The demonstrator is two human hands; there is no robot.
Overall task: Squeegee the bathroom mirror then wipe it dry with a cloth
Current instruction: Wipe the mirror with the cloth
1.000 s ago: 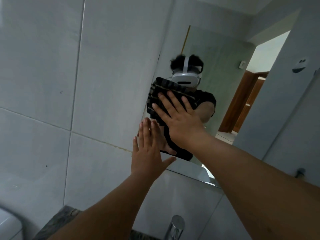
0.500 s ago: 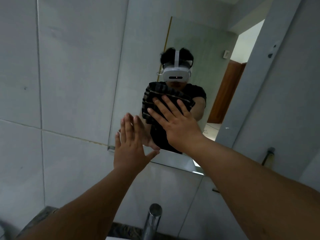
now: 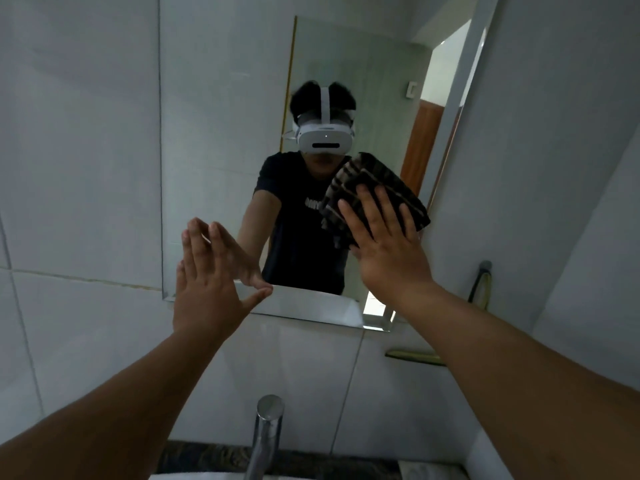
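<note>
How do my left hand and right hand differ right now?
The right hand presses a dark striped cloth flat against the mirror; the left hand holds nothing. The right hand sits higher, near the mirror's right edge, while the left hand is at the lower left corner, overlapping the bottom edge. The left hand's thumb juts out sideways; the right hand's thumb is hidden. Both are open, fingers pointing up, palms toward the glass.
</note>
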